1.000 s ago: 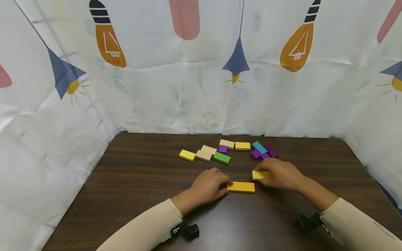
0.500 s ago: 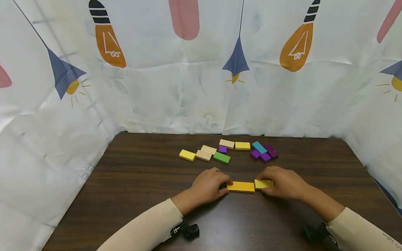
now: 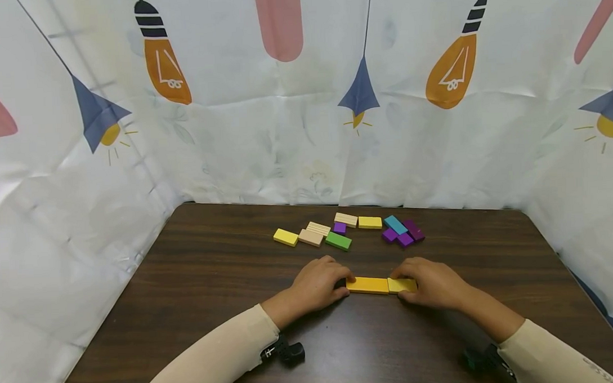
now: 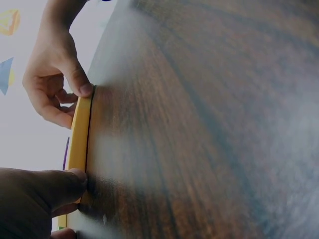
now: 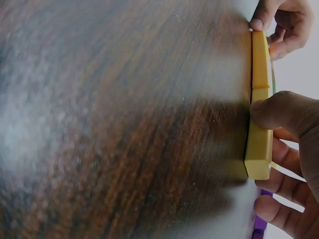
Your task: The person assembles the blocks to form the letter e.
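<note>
A long orange-yellow block (image 3: 368,286) lies flat on the table, its right end touching a shorter pale yellow block (image 3: 401,285). Both form one line in the head view. My right hand (image 3: 431,282) pinches the pale yellow block, thumb on the near side and fingers on the far side; the right wrist view shows that block's end face (image 5: 257,170) and the thumb (image 5: 271,112) on it. At the long block's left end my left hand (image 3: 317,284) holds it between thumb and finger. Part of each block is hidden by fingers.
Behind the hands, several loose blocks lie on the dark wood table (image 3: 228,273): yellow (image 3: 285,237), natural wood (image 3: 310,237), green (image 3: 338,240), blue (image 3: 395,225) and purple (image 3: 405,240). A printed curtain (image 3: 284,141) hangs beyond the table's far edge.
My right hand has brought the pale yellow block toward me and then leftward, closing the gap to the long block's right end. The left hand and the long block have stayed put.
</note>
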### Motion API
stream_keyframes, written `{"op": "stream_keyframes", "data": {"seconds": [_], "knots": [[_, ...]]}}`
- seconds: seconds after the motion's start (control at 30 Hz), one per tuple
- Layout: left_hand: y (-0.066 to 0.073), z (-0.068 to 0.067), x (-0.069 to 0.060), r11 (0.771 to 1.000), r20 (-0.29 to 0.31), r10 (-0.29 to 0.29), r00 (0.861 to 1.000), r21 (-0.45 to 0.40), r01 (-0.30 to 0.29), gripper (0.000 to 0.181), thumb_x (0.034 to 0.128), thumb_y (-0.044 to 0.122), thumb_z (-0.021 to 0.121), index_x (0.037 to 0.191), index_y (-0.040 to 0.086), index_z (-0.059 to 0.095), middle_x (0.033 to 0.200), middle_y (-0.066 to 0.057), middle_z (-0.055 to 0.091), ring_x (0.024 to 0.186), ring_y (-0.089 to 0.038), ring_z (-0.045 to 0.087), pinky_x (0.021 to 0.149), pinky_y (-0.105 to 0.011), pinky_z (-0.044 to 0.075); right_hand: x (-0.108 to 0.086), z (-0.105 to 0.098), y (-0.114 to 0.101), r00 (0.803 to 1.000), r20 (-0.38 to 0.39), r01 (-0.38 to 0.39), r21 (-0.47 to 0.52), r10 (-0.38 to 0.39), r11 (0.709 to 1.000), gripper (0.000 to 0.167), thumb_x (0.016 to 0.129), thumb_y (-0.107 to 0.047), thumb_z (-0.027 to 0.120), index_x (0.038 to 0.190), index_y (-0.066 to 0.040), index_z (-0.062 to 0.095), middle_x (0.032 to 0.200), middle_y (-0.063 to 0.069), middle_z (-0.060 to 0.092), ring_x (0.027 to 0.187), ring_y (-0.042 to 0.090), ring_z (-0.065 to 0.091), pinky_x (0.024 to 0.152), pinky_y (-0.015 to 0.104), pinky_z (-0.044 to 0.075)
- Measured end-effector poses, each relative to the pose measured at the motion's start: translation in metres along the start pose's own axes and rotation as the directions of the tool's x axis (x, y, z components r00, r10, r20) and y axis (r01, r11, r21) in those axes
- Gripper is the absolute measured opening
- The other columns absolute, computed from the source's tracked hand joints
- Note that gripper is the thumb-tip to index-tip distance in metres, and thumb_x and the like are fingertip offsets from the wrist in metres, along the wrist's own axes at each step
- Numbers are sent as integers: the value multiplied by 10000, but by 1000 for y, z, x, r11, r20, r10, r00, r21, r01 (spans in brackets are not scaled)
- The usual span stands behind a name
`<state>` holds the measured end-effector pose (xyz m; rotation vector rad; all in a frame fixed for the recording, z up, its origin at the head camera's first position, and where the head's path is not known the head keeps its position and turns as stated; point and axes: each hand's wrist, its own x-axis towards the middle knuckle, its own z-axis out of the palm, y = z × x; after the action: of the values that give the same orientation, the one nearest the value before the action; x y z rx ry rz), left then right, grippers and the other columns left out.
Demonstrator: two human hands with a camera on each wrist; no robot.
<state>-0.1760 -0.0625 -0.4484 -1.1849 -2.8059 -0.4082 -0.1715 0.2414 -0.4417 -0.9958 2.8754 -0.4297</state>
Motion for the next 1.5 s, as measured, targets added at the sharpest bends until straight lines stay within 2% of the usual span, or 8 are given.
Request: {"op": "stream_keyframes", "data": {"seconds": [0.3,0.73,1.03,1.2,1.37,1.5], "knots": [[0,1,0,1000,9,-11,1000,-7,11,217,930,314,781,1133,236,767,1107,111,744,1028,-170,611,892,-338,503,-1,0,-2,1000,-2,-2,2,2,1000,303,869,-292,829,1156,-247,745,1098,-122,664,982,88,609,773,359,556],[0,0,0,1000,0,4,1000,-6,-4,217,930,306,782,1133,232,770,1105,107,744,1040,-170,613,906,-347,502,0,2,-2,1000,-13,13,6,-13,1000,297,874,-285,822,1155,-230,742,1108,-114,662,1018,111,619,797,384,562],[1,-1,0,1000,19,-12,1000,-6,12,220,938,308,772,1146,239,765,1114,108,738,1068,-165,608,907,-349,505,1,-4,0,1000,0,10,12,-10,1000,321,877,-338,818,1173,-240,744,1112,-123,662,1008,105,615,777,372,558],[1,-1,0,1000,21,-13,1000,-5,13,225,937,307,773,1151,238,764,1124,109,738,1075,-168,613,918,-350,503,5,-15,8,999,-16,-29,22,30,999,358,891,-399,798,1198,-224,740,1177,-75,674,1101,199,637,826,445,563],[1,-1,0,1000,17,-8,1000,-4,8,229,934,303,776,1153,236,762,1119,110,739,1069,-170,619,911,-350,507,12,-28,24,995,-46,-92,43,94,995,379,896,-331,805,1228,-163,734,1253,35,675,1207,321,606,931,548,520],[1,-1,0,1000,15,-8,1000,-2,8,225,932,299,778,1148,236,763,1113,109,739,1066,-169,620,907,-350,508,18,-36,39,989,-61,-128,66,132,990,375,907,-289,796,1244,-138,727,1268,83,662,1205,350,593,939,576,504]]}}
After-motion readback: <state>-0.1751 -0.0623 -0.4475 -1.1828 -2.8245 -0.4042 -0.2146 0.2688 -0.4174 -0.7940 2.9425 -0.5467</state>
